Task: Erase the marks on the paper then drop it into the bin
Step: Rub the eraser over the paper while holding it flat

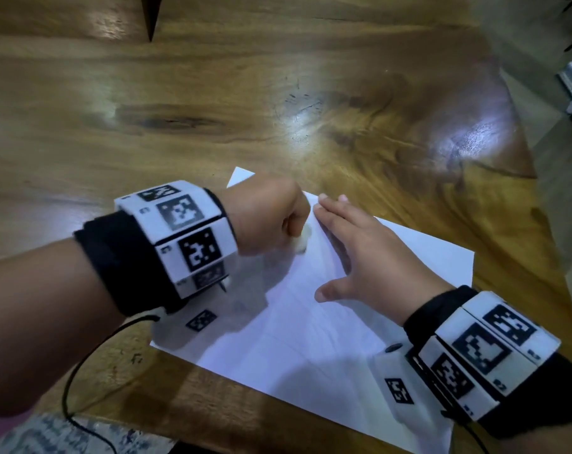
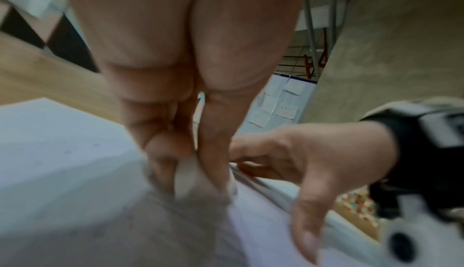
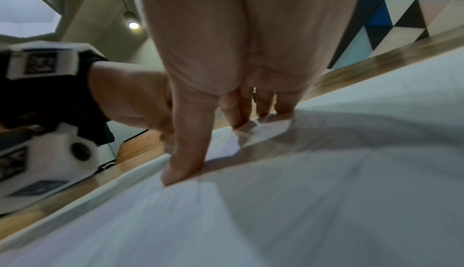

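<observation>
We grip the eraser (image 1: 302,239) in our left hand (image 1: 271,217), fingers curled round it, its tip pressed on the paper (image 1: 327,339) at center frame. Our right hand (image 1: 360,253) lies flat with straight fingers just right of the eraser, pinning the sheet to the table (image 1: 212,109). The paper's long axis runs from the upper left toward the lower right, so most of its surface lies below and right of the eraser. We judge the strokes should travel that way, away from the pinning hand. Faint marks barely show. No bin is in view.
</observation>
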